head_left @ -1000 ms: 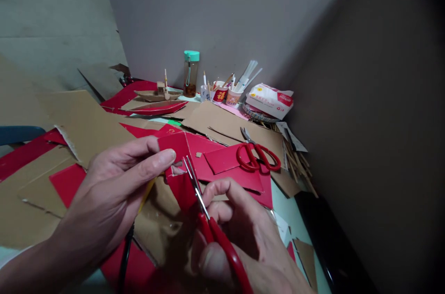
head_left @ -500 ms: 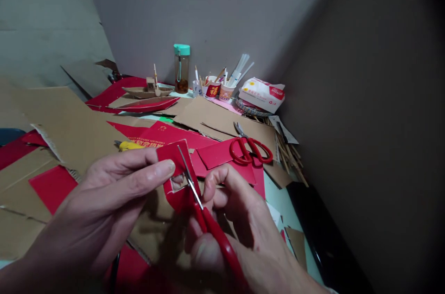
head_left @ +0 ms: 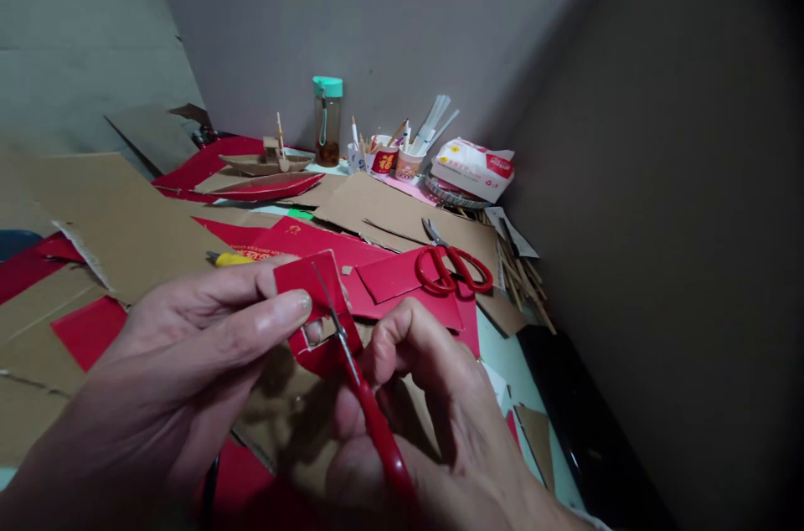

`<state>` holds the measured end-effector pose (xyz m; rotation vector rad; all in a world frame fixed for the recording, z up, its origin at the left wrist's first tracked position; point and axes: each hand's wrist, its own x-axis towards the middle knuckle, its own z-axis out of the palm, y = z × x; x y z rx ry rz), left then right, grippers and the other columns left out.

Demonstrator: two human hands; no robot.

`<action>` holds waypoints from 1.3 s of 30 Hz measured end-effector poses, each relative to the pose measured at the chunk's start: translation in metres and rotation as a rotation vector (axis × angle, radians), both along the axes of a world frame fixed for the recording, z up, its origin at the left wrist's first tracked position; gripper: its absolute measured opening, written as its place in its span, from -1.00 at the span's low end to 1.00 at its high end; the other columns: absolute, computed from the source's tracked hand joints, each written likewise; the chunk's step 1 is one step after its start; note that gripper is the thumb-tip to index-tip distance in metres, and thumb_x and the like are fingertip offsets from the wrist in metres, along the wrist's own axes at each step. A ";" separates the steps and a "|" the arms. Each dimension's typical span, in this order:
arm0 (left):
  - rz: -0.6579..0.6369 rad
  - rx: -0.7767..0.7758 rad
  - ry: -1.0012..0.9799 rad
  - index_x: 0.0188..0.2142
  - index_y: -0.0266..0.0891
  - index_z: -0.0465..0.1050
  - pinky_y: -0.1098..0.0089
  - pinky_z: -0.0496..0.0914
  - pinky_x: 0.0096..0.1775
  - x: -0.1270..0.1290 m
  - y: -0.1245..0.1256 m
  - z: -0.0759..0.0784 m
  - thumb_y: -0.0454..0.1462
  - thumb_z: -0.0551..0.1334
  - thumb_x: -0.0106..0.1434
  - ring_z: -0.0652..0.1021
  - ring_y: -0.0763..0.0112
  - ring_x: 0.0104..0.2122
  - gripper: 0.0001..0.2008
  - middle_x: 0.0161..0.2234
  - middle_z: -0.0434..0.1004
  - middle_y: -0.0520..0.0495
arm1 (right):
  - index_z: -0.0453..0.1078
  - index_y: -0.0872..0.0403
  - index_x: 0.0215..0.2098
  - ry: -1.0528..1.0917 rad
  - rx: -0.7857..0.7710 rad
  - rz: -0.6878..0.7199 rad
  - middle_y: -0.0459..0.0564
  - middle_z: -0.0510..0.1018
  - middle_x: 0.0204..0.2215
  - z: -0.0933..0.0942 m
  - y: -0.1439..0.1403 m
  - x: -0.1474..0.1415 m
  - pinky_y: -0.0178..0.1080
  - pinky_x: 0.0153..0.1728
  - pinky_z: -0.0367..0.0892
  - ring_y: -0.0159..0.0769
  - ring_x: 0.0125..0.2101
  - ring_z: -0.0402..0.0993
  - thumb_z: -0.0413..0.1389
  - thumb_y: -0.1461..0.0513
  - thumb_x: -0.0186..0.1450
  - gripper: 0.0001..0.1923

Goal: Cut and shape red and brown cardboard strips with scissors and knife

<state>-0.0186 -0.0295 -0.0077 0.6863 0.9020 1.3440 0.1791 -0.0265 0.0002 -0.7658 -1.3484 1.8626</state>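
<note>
Between the thumb and fingers of my left hand (head_left: 207,338) is a small piece of red cardboard (head_left: 301,280) with a rectangular hole cut in it. My right hand (head_left: 433,397) grips red-handled scissors (head_left: 383,430). Their blades lie across the right side of the cardboard, beside the hole, pointing up and away. Part of the handles is hidden by my right hand. Just beyond my left fingers, a yellow-handled tool (head_left: 231,259) lies partly covered.
Behind my hands lie a second pair of red scissors (head_left: 453,267), red card sheets (head_left: 389,275) and brown cardboard (head_left: 389,213). Farther back stand a cardboard boat (head_left: 267,162), a bottle (head_left: 327,125), a cup of sticks (head_left: 409,167) and a tissue pack (head_left: 472,169). Wooden sticks (head_left: 524,280) lie right.
The red cardboard has shifted slightly left and tilted. The scissors in my right hand have also moved a little left, their blades still across the piece.
</note>
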 end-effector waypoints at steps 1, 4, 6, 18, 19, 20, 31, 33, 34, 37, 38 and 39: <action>-0.010 0.010 0.029 -0.40 -0.10 0.70 0.16 0.69 -0.39 0.000 0.000 0.001 -0.20 0.60 0.04 0.65 0.16 -0.51 -0.84 -0.48 0.67 -0.08 | 0.21 -0.03 -0.31 0.000 -0.004 -0.015 -0.20 0.40 -0.41 0.001 0.000 -0.002 -0.37 -0.44 0.18 -0.43 -0.45 0.28 0.27 0.40 0.09 -0.63; -0.033 0.068 0.093 -0.39 -0.12 0.70 0.19 0.69 -0.37 0.001 0.001 0.005 -0.14 0.58 0.08 0.65 0.16 -0.47 -0.82 -0.47 0.67 -0.09 | 0.19 -0.04 -0.34 -0.052 0.026 -0.059 -0.22 0.40 -0.44 0.007 0.000 -0.005 -0.37 -0.45 0.18 -0.43 -0.46 0.29 0.21 0.44 0.07 -0.64; -0.035 0.095 0.098 -0.38 -0.12 0.71 0.15 0.70 -0.30 0.001 0.003 0.007 -0.14 0.56 0.11 0.68 0.12 -0.41 -0.84 -0.44 0.70 -0.10 | 0.18 -0.04 -0.36 -0.109 0.090 -0.082 -0.24 0.40 -0.48 0.011 0.001 -0.006 -0.35 -0.45 0.18 -0.43 -0.48 0.27 0.17 0.46 0.04 -0.65; -0.018 0.077 0.126 -0.42 -0.14 0.70 0.33 0.64 -0.33 0.000 0.004 0.010 -0.14 0.57 0.09 0.66 0.23 -0.43 -0.83 -0.42 0.72 -0.10 | 0.13 -0.06 -0.33 -0.261 0.169 -0.048 -0.17 0.38 -0.47 0.005 0.002 0.006 -0.30 -0.52 0.15 -0.38 -0.52 0.18 0.24 0.29 0.24 -0.68; -0.018 0.076 0.129 -0.42 -0.15 0.70 0.34 0.62 -0.37 0.000 0.004 0.010 -0.14 0.58 0.08 0.65 0.24 -0.44 -0.81 -0.42 0.72 -0.11 | 0.13 -0.06 -0.33 -0.280 0.174 -0.055 -0.16 0.38 -0.47 0.005 0.003 0.006 -0.30 -0.52 0.16 -0.37 -0.52 0.19 0.25 0.29 0.23 -0.68; -0.019 0.071 0.127 -0.40 -0.15 0.71 0.35 0.62 -0.39 0.000 0.004 0.010 -0.14 0.58 0.07 0.64 0.24 -0.44 -0.81 -0.40 0.72 -0.11 | 0.14 -0.05 -0.33 -0.292 0.179 -0.059 -0.16 0.39 -0.47 0.005 0.003 0.006 -0.30 -0.52 0.17 -0.37 -0.52 0.20 0.26 0.29 0.23 -0.67; 0.018 0.052 0.109 -0.46 -0.13 0.66 0.41 0.63 -0.37 0.003 0.004 0.005 -0.14 0.59 0.07 0.61 0.34 -0.46 -0.79 -0.48 0.62 -0.02 | 0.20 -0.04 -0.33 -0.260 0.100 -0.047 -0.18 0.48 -0.43 0.008 0.005 0.003 -0.26 -0.45 0.17 -0.35 -0.47 0.26 0.23 0.32 0.12 -0.71; 0.065 0.050 0.093 -0.45 -0.13 0.66 0.49 0.61 -0.37 0.004 0.007 0.006 -0.14 0.62 0.03 0.61 0.38 -0.43 -0.77 -0.46 0.63 0.00 | 0.21 -0.04 -0.32 -0.293 0.139 -0.035 -0.17 0.51 -0.39 0.008 0.005 0.004 -0.26 -0.41 0.22 -0.34 -0.44 0.32 0.22 0.34 0.14 -0.72; 0.082 0.046 0.081 -0.44 -0.13 0.66 0.52 0.60 -0.37 0.005 0.009 0.006 -0.15 0.63 0.01 0.61 0.40 -0.43 -0.76 -0.46 0.63 0.02 | 0.21 -0.04 -0.32 -0.323 0.178 -0.039 -0.18 0.53 -0.38 0.008 0.005 0.005 -0.26 -0.38 0.24 -0.33 -0.41 0.35 0.22 0.35 0.15 -0.72; 0.081 0.031 0.067 -0.47 -0.13 0.64 0.64 0.55 -0.44 0.007 0.012 0.008 -0.16 0.63 0.00 0.56 0.53 -0.51 -0.76 -0.52 0.58 0.08 | 0.22 -0.05 -0.31 -0.443 0.325 -0.078 -0.22 0.57 -0.35 0.009 0.005 0.007 -0.26 -0.30 0.26 -0.32 -0.34 0.40 0.26 0.36 0.16 -0.69; 0.067 0.040 0.068 -0.48 -0.13 0.64 0.68 0.53 -0.46 0.008 0.013 0.008 -0.15 0.64 0.00 0.54 0.57 -0.54 -0.75 -0.54 0.57 0.10 | 0.22 -0.05 -0.31 -0.478 0.370 -0.087 -0.23 0.56 -0.35 0.010 0.005 0.008 -0.26 -0.30 0.26 -0.33 -0.35 0.39 0.28 0.36 0.16 -0.67; 0.053 0.046 0.071 -0.48 -0.14 0.64 0.69 0.52 -0.46 0.008 0.013 0.009 -0.15 0.63 0.01 0.54 0.58 -0.54 -0.75 -0.54 0.57 0.10 | 0.21 -0.05 -0.31 -0.510 0.409 -0.094 -0.24 0.55 -0.37 0.011 0.005 0.009 -0.26 -0.30 0.25 -0.34 -0.36 0.38 0.28 0.36 0.16 -0.67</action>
